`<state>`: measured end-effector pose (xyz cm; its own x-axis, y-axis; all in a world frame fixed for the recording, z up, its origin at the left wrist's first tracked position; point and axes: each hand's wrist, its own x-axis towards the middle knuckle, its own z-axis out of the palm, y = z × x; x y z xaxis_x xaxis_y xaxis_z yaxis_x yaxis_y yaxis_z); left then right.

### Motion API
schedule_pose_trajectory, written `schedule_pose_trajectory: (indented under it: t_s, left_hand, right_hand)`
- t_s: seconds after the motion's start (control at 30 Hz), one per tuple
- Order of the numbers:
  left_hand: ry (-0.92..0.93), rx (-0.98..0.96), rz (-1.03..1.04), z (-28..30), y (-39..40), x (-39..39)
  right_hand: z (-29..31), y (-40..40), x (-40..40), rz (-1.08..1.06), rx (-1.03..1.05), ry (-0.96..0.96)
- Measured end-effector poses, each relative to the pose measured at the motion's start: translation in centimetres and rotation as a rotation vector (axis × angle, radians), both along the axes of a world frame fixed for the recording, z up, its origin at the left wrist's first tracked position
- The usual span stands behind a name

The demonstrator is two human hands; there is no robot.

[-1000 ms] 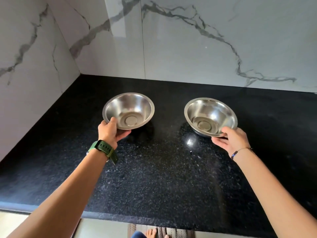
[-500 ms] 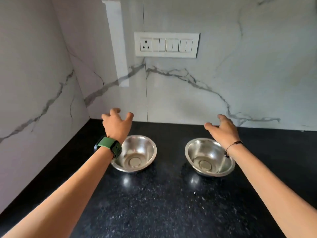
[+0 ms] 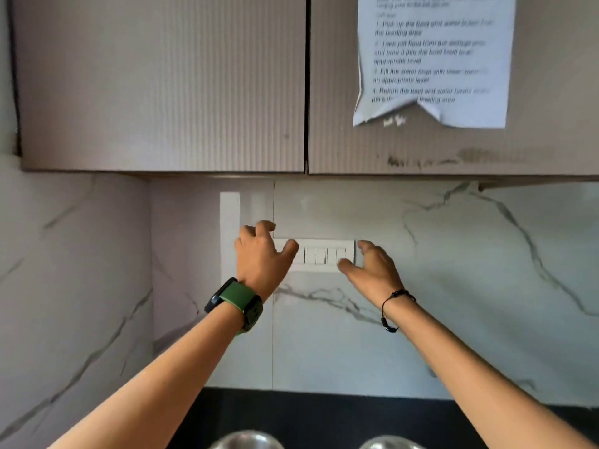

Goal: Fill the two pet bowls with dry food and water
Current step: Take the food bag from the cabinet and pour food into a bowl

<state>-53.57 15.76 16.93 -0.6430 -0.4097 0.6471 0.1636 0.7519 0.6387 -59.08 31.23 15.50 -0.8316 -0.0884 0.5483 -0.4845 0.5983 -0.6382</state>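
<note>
Two bowls (image 3: 246, 441) (image 3: 388, 443): shiny metal. Counter (image 3: 324, 413): black stone, speckled. Wall (image 3: 453, 254): smooth glossy marble look, grey veins. Cupboard doors (image 3: 162, 82): matt, fine ribbed lines. Sheet (image 3: 434, 59) on door: thin paper, torn edge. Switch plate (image 3: 324, 256): white plastic. Watch strap (image 3: 238, 294): green, rubbery

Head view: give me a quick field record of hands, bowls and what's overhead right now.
left hand: raised, fingers spread, empty, in front of the switch panel
right hand: raised, open, empty
bowls: two steel rims at bottom edge, left bowl, right bowl; contents not visible
counter: black
overhead: two closed cabinet doors; paper sheet on the right door, print blurred
</note>
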Motion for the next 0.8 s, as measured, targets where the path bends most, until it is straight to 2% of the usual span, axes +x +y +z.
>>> schedule_pose_trajectory:
  t_s: [0.13,0.3,0.37,0.5,0.6,0.7,0.8]
  left_hand:
    - [0.096,-0.100,0.023,4.3,0.7,1.1]
    - [0.213,-0.293,0.105,8.2,0.4,1.6]
    - [0.226,-0.451,0.169,8.9,0.0,1.4]
    - [0.251,-0.731,0.250,9.5,-0.7,0.6]
    - [0.113,-0.882,0.270,9.6,-1.1,0.3]
    - [0.018,-0.893,0.259,9.6,-1.4,0.6]
    - [-0.029,-0.902,0.219,9.7,-1.4,1.5]
  right_hand:
    - [4.9,-1.4,1.2,0.006,-0.002,0.145]
    - [8.6,-3.5,2.7,0.088,-0.128,0.262]
    - [8.8,-4.5,2.6,0.190,-0.310,0.171]
    - [8.8,-6.5,2.1,0.603,-0.860,-0.232]
    - [9.0,-7.9,2.2,0.853,-1.176,-0.386]
    - [8.7,-9.3,2.2,1.047,-1.363,-0.420]
    - [8.2,-10.0,1.9,1.131,-1.423,-0.433]
